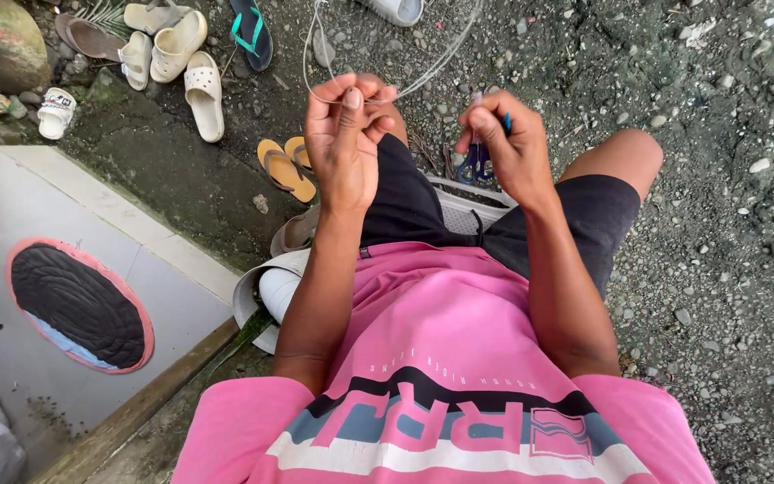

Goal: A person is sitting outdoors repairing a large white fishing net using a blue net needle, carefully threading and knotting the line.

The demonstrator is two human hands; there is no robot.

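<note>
I sit in a pink shirt and black shorts over gravel ground. My left hand (pixel 347 134) is raised in front of me, fingers pinched on a thin clear line (pixel 432 67) that loops up and away toward the top of the view. My right hand (pixel 503 143) is closed around a small blue-tipped tool (pixel 506 124), held close to the line's end near my left fingers. Blue-handled scissors (pixel 477 166) lie on a white slatted seat edge (pixel 472 202) between my knees.
Several sandals and flip-flops (pixel 192 63) lie scattered on the ground at upper left, with a yellow pair (pixel 284 166) nearer. A grey tiled step with an oval dark mat (pixel 78 305) is at left. A white bucket-like object (pixel 266 291) stands by my left hip.
</note>
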